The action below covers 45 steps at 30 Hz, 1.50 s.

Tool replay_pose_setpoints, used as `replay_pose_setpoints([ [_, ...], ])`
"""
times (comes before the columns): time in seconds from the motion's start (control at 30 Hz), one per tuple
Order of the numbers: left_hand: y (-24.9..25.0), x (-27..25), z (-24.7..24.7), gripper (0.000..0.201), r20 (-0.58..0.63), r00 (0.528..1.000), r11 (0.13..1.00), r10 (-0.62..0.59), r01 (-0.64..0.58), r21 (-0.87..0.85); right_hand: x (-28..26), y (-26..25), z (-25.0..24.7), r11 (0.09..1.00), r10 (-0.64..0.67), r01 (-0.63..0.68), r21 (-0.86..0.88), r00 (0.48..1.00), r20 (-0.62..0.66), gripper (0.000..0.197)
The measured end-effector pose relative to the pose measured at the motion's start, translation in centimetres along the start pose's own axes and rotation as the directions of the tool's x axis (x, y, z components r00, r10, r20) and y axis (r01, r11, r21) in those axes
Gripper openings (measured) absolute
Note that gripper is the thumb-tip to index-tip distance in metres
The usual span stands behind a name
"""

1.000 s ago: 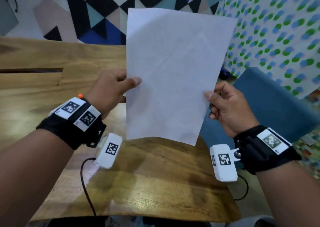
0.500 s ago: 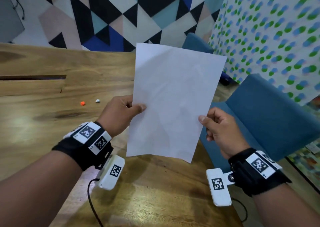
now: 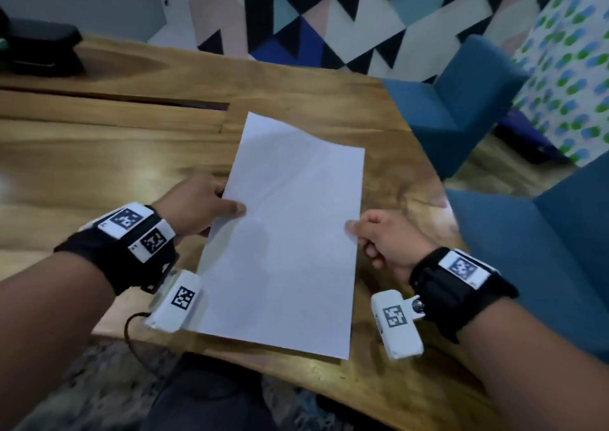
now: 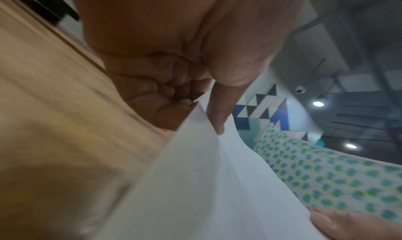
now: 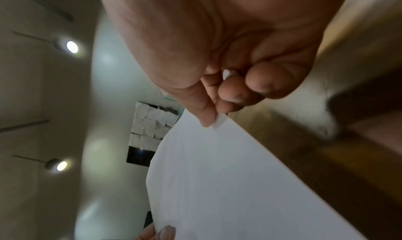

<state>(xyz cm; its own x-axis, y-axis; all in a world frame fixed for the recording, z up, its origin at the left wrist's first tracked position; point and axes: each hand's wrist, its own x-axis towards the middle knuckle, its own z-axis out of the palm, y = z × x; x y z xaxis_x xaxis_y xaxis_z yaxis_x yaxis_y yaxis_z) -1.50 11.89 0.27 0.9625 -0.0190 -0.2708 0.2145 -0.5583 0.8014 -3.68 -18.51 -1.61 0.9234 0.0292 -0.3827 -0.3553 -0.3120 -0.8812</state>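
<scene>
Light, floppy paper (image 3: pixel 286 249) pinched at its 2 long edges by left hand (image 3: pixel 194 206) and right hand (image 3: pixel 389 242), best held taut.

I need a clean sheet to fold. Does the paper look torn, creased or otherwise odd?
Nothing serious. The paper looks whole and blank; only its far edge buckles a little while the left hand and right hand pinch its sides.

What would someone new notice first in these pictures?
A plain white sheet of paper fills the middle, above the brown wooden table, its long edges pinched by the left hand and the right hand. Behind stands a wall of black, blue and pink triangles, with blue upholstered chairs at the right.
</scene>
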Motion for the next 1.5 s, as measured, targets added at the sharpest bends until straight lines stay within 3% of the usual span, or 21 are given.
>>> replay_pose_setpoints([
  [0.2, -6.1, 0.3, -1.8, 0.019, -0.035, 0.983, 0.978, -0.182, 0.185, 0.096, 3.0, 0.0, 5.1, 0.983, 0.083, -0.069, -0.171, 0.994, 0.076, 0.024],
  [0.3, -6.8, 0.3, -2.0, 0.019, -0.049, 0.979, 0.954, -0.197, 0.203, 0.219, 3.3, -0.5, 5.9, 0.938, -0.008, 0.006, -0.348, 1.0, -0.005, 0.007],
  [0.37, -6.8, 0.3, -2.0, 0.021, -0.104, 0.977, 0.938, -0.188, 0.21, 0.277, 3.0, -1.2, 6.9, 0.91, -0.063, 0.075, -0.407, 0.997, 0.043, 0.017],
  [0.43, -7.0, 0.4, -2.0, 0.056, -0.154, 0.972, 0.926, -0.176, 0.217, 0.31, 2.8, -1.9, 8.7, 0.866, -0.094, 0.152, -0.476, 0.985, 0.143, 0.023],
  [0.5, -7.2, 0.4, -1.8, 0.096, -0.123, 0.982, 0.908, -0.144, 0.18, 0.378, 2.8, -2.3, 10.5, 0.783, -0.128, 0.237, -0.575, 0.966, 0.224, 0.024],
  [0.53, -7.3, 0.5, -1.7, 0.105, -0.085, 0.988, 0.89, -0.13, 0.155, 0.429, 2.9, -2.5, 11.2, 0.721, -0.146, 0.277, -0.635, 0.957, 0.25, 0.025],
  [0.6, -7.2, 0.4, -1.4, 0.096, -0.021, 0.992, 0.834, -0.128, 0.119, 0.539, 3.1, -2.6, 12.1, 0.607, -0.183, 0.334, -0.721, 0.942, 0.282, 0.025],
  [0.67, -7.2, 0.3, -1.6, 0.081, -0.006, 0.988, 0.781, -0.154, 0.125, 0.612, 3.2, -2.4, 11.9, 0.606, -0.205, 0.335, -0.721, 0.942, 0.265, 0.022],
  [0.77, -6.9, -0.4, -2.0, 0.077, -0.027, 0.983, 0.726, -0.181, 0.152, 0.67, 2.1, -1.5, 9.7, 0.832, -0.217, 0.272, -0.483, 0.962, 0.167, 0.02],
  [0.83, -6.1, -1.5, -1.3, 0.081, -0.021, 0.995, 0.693, -0.102, 0.086, 0.716, -0.6, -0.7, 8.0, 0.976, -0.189, 0.206, -0.076, 0.964, 0.184, 0.016],
  [0.9, -4.7, -3.2, 0.8, 0.087, 0.086, 0.996, 0.648, 0.019, -0.078, 0.757, -3.9, 1.1, 6.5, 0.967, -0.143, 0.068, 0.245, 0.943, 0.301, 0.023],
  [1.0, -3.9, -5.2, 4.7, 0.099, 0.317, 0.947, 0.514, 0.051, -0.297, 0.805, -8.2, 5.5, 5.4, 0.924, -0.015, -0.172, 0.341, 0.876, 0.482, 0.05],
  [1.1, -4.4, -5.3, 5.6, 0.101, 0.386, 0.922, 0.455, 0.015, -0.35, 0.819, -9.3, 8.4, 3.6, 0.859, 0.053, -0.315, 0.403, 0.839, 0.542, 0.077],
  [1.23, -5.3, -4.9, 4.3, 0.104, 0.391, 0.92, 0.472, -0.011, -0.34, 0.813, -7.1, 8.7, -1.2, 0.759, 0.07, -0.254, 0.6, 0.947, 0.312, 0.057],
  [1.3, -5.7, -4.6, 4.1, 0.105, 0.37, 0.929, 0.472, -0.009, -0.322, 0.821, -5.7, 8.2, -3.5, 0.808, 0.073, -0.13, 0.575, 0.99, 0.121, 0.051],
  [1.37, -5.2, -4.7, 4.6, 0.102, 0.341, 0.94, 0.495, 0.016, -0.304, 0.814, -5.4, 7.3, -5.0, 0.841, 0.043, -0.02, 0.541, 0.999, -0.029, 0.047],
  [1.43, -3.7, -5.3, 5.8, 0.098, 0.341, 0.936, 0.528, 0.084, -0.332, 0.781, -6.4, 7.0, -4.7, 0.829, -0.001, 0.012, 0.559, 1.0, -0.021, 0.046],
  [1.5, -1.7, -5.9, 7.5, 0.092, 0.369, 0.917, 0.561, 0.154, -0.388, 0.731, -8.2, 7.9, -2.2, 0.794, 0.0, -0.126, 0.595, 0.978, 0.208, 0.05],
])
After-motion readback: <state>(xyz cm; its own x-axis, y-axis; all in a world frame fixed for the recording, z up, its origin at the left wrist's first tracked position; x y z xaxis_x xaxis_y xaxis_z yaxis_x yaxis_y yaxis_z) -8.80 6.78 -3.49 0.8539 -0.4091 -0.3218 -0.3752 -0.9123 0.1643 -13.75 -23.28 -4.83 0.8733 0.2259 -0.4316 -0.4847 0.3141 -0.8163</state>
